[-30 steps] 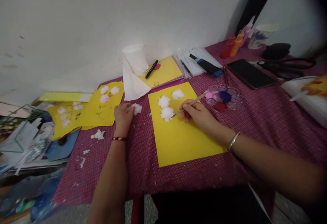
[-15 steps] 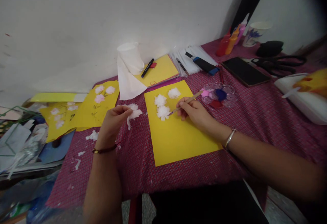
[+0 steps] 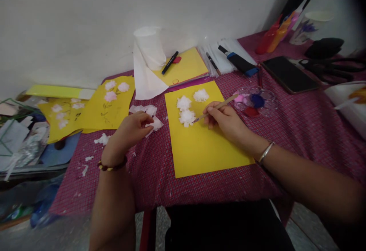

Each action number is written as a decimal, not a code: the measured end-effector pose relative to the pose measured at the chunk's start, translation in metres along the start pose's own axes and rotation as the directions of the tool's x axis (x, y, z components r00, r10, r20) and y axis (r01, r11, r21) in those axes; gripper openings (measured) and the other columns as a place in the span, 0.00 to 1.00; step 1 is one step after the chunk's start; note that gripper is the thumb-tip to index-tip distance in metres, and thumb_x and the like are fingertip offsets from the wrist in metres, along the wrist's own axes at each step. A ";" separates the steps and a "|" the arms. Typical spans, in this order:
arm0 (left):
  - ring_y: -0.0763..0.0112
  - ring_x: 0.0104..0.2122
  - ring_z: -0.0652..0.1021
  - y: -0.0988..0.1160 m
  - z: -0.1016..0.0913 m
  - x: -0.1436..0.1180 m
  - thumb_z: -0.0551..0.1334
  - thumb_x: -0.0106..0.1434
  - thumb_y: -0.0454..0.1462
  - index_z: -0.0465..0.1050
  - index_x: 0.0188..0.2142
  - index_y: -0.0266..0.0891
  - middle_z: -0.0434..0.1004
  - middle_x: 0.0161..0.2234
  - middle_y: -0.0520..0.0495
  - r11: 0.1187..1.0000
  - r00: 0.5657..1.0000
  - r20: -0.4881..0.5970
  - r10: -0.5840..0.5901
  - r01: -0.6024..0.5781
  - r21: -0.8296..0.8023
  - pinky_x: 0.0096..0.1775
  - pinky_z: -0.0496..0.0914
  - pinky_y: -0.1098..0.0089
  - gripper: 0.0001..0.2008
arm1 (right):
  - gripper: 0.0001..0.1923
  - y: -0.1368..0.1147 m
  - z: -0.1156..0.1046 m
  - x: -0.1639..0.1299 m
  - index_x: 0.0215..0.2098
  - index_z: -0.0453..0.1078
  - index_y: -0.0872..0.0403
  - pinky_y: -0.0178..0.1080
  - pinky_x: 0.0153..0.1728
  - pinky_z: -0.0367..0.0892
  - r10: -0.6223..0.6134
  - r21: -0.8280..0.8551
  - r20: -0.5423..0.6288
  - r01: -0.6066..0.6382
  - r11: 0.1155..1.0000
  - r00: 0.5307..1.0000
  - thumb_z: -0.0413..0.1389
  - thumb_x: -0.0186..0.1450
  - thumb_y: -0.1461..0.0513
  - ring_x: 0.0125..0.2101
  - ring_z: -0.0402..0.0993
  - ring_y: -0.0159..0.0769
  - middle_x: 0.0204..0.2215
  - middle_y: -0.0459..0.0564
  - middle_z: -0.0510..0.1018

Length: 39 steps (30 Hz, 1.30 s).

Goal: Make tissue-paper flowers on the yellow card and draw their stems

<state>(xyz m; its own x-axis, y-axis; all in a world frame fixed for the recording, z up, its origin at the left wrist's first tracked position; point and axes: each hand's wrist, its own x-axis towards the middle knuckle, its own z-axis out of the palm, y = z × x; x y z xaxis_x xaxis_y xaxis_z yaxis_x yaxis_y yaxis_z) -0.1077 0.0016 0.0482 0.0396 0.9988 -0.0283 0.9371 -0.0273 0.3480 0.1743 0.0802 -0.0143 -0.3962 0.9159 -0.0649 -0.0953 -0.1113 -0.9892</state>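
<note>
My right hand (image 3: 225,120) grips a thin wooden paintbrush (image 3: 221,105), its tip touching the lowest of three white tissue tufts (image 3: 187,116) stuck on a yellow paper sheet (image 3: 203,144). My left hand (image 3: 130,131) pinches a piece of white tissue (image 3: 148,115) just above the red checked tablecloth (image 3: 300,129), left of the sheet. A clear paint palette (image 3: 254,102) with pink, blue and red paint lies right of the brush's end.
A tissue roll (image 3: 150,49) stands by the wall. Yellow sheets with pinkish tufts (image 3: 108,104) lie at left. A black marker (image 3: 169,62), phone (image 3: 288,74), scissors (image 3: 328,68), paint bottles (image 3: 271,37) and a cup (image 3: 310,26) sit at the back right. Tissue scraps (image 3: 101,139) dot the cloth.
My left hand picked the tissue piece up off the cloth and drew it back toward me. The right hand keeps the brush at the lowest tuft. The view shifted slightly.
</note>
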 end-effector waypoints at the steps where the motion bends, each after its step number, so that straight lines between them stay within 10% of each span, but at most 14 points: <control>1: 0.68 0.30 0.73 0.003 0.002 0.000 0.59 0.55 0.35 0.75 0.32 0.39 0.76 0.31 0.48 1.000 1.000 0.021 0.004 -0.005 0.007 0.33 0.65 0.67 0.07 | 0.09 0.000 0.000 0.000 0.30 0.66 0.53 0.33 0.20 0.59 -0.001 -0.006 -0.002 0.001 1.000 1.000 0.48 0.68 0.64 0.17 0.63 0.26 0.19 0.43 0.71; 23: 0.70 0.23 0.71 -0.018 0.017 0.012 0.56 0.55 0.41 0.75 0.25 0.41 0.75 0.21 0.50 0.984 0.989 0.060 -0.134 0.140 -0.108 0.26 0.61 0.69 0.12 | 0.09 0.001 -0.001 0.002 0.29 0.65 0.53 0.33 0.19 0.58 -0.018 0.005 0.023 0.018 1.000 1.000 0.48 0.68 0.62 0.16 0.63 0.26 0.19 0.43 0.71; 35: 0.70 0.29 0.74 -0.002 0.003 -0.001 0.67 0.51 0.40 0.75 0.36 0.42 0.77 0.32 0.48 0.813 0.975 -0.102 -0.198 0.105 -0.573 0.32 0.68 0.68 0.12 | 0.09 0.001 0.000 0.002 0.29 0.65 0.52 0.34 0.19 0.59 -0.007 -0.004 0.017 0.007 1.000 1.000 0.48 0.68 0.62 0.17 0.63 0.27 0.19 0.43 0.70; 39: 0.68 0.32 0.77 0.004 -0.006 -0.011 0.68 0.51 0.39 0.77 0.37 0.44 0.78 0.32 0.48 0.740 0.996 0.007 -0.090 0.072 -0.669 0.36 0.71 0.67 0.12 | 0.09 0.001 0.000 0.002 0.30 0.65 0.52 0.34 0.19 0.59 -0.013 -0.007 0.016 0.013 1.000 1.000 0.48 0.68 0.62 0.17 0.63 0.27 0.19 0.43 0.70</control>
<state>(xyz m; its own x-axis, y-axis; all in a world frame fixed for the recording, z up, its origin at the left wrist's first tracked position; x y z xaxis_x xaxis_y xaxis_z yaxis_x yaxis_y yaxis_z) -0.1064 -0.0091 0.0556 -0.0421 0.9969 -0.0663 0.4638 0.0783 0.8825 0.1738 0.0821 -0.0159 -0.4095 0.9109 -0.0497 -0.0944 -0.0965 -0.9908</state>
